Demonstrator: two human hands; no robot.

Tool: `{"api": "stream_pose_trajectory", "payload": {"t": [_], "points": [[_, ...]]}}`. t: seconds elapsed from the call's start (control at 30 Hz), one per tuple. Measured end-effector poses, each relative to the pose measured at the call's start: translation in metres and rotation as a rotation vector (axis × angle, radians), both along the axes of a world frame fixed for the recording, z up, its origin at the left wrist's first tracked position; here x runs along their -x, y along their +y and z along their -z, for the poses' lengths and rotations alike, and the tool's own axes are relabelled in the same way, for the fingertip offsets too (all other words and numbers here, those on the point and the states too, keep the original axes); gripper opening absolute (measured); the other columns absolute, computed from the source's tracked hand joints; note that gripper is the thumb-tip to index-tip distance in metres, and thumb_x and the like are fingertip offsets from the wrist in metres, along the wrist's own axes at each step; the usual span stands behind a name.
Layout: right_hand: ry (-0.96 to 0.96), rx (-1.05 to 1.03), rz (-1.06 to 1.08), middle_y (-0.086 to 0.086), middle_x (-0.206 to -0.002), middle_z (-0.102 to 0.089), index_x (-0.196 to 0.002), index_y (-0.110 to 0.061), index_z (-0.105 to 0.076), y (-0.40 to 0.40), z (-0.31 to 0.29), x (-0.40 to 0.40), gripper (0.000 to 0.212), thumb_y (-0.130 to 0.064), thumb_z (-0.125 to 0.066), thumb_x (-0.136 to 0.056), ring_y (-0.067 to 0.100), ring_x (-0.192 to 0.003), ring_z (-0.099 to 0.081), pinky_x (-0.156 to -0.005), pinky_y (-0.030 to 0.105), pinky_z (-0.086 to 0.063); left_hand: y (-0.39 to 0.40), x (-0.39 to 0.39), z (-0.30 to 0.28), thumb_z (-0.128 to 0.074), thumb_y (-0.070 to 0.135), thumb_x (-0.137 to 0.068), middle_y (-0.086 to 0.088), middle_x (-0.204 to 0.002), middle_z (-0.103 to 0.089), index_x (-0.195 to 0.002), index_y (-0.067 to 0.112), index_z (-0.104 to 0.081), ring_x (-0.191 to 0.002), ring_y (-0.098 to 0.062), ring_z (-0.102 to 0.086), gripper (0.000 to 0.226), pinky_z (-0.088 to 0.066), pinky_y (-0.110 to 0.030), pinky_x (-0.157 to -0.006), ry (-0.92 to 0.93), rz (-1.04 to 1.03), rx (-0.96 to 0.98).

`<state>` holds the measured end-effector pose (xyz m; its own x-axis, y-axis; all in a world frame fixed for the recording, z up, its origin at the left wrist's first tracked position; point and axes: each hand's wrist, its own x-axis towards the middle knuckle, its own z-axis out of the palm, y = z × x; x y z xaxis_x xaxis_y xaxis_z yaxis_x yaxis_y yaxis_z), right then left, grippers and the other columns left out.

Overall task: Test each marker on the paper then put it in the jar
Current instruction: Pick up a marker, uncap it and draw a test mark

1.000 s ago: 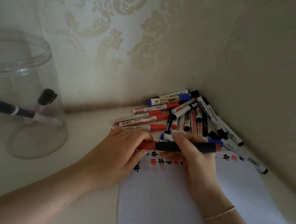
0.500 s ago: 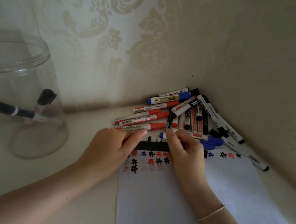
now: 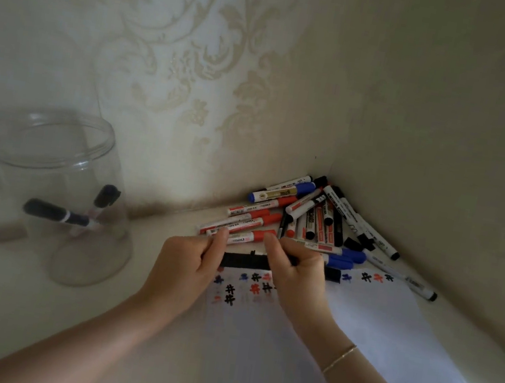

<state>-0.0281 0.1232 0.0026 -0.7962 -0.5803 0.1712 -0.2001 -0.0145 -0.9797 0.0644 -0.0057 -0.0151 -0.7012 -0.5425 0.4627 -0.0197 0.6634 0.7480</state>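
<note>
Black marker pen [image 3: 246, 260], frame centre, pinched horizontally by left hand [image 3: 190, 264] and right hand [image 3: 294, 274] above white paper sheet [image 3: 385, 345], apparently for uncapping.

paper [image 3: 261, 292]: hash-like "井" marks in black, red, blue | marker labels [image 3: 251, 213]: print unreadable

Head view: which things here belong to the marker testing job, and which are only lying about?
Belong to the job:
black marker, held by left hand and right hand
paper
jar
pile of markers

Only lying about:
bracelet on the right wrist
patterned wall
</note>
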Motion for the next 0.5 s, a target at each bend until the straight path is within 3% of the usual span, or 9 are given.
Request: {"api": "stream_pose_trajectory", "payload": {"t": [0.1,0.17,0.23,0.3,0.4,0.5], "points": [[-0.136,0.008,0.022,-0.001,-0.047,-0.048,-0.070,0.005,-0.059,-0.009,-0.022,0.007,0.035,-0.019,-0.055,-0.095,0.008,-0.038,-0.037,-0.038,0.016,-0.030,0.007,-0.005,-0.027,-0.044,0.041,-0.092,0.010,-0.063,-0.063,-0.082,0.024,-0.062,-0.062,-0.004,-0.062,0.027,-0.041,-0.012,-0.048,0.103,-0.011,0.045],[-0.317,0.148,0.057,0.000,-0.045,-0.052,-0.074,-0.001,-0.060,-0.018,-0.043,0.011,0.027,-0.019,-0.056,-0.094,0.007,-0.033,-0.044,-0.034,0.017,-0.034,0.008,-0.006,-0.061,-0.053,0.035,-0.092,0.010,-0.069,-0.061,-0.087,0.030,-0.050,-0.066,0.001,-0.062,0.008,-0.044,-0.012,-0.050,0.191,-0.037,0.021],[-0.466,0.329,-0.002,-0.001,-0.038,-0.037,-0.068,-0.011,-0.046,-0.033,-0.069,0.010,0.029,-0.020,-0.053,-0.095,0.010,-0.028,-0.032,-0.030,0.019,-0.027,0.007,-0.010,-0.101,-0.063,0.028,-0.089,0.008,-0.074,-0.062,-0.090,0.029,-0.046,-0.069,0.001,-0.063,0.017,-0.049,-0.014,-0.057,0.323,-0.038,0.035],[-0.515,0.387,-0.115,-0.003,-0.037,-0.025,-0.065,-0.013,-0.040,-0.052,-0.096,0.002,0.036,-0.031,-0.048,-0.096,0.010,-0.029,-0.020,-0.030,0.021,-0.019,0.004,-0.021,-0.142,-0.066,0.026,-0.087,0.007,-0.079,-0.063,-0.093,0.026,-0.047,-0.072,-0.005,-0.066,0.021,-0.056,-0.027,-0.061,0.427,-0.013,0.082],[-0.304,0.144,-0.155,0.001,-0.041,-0.043,-0.071,-0.009,-0.055,-0.079,-0.125,-0.014,0.053,-0.055,-0.040,-0.094,0.012,-0.032,-0.035,-0.038,0.022,-0.031,-0.013,-0.044,-0.190,-0.066,0.022,-0.088,0.010,-0.081,-0.060,-0.102,0.023,-0.046,-0.071,-0.008,-0.067,0.024,-0.056,-0.028,-0.062,0.538,-0.084,0.228],[0.176,-0.251,-0.107,0.008,-0.065,-0.064,-0.090,-0.010,-0.056,-0.093,-0.118,-0.015,0.043,-0.050,-0.040,-0.096,0.019,-0.053,-0.057,-0.055,0.030,-0.050,-0.042,-0.072,-0.213,-0.056,0.022,-0.095,0.014,-0.082,-0.053,-0.111,0.018,-0.047,-0.071,-0.009,-0.064,0.019,-0.054,-0.026,-0.064,0.567,-0.244,0.422]]}}
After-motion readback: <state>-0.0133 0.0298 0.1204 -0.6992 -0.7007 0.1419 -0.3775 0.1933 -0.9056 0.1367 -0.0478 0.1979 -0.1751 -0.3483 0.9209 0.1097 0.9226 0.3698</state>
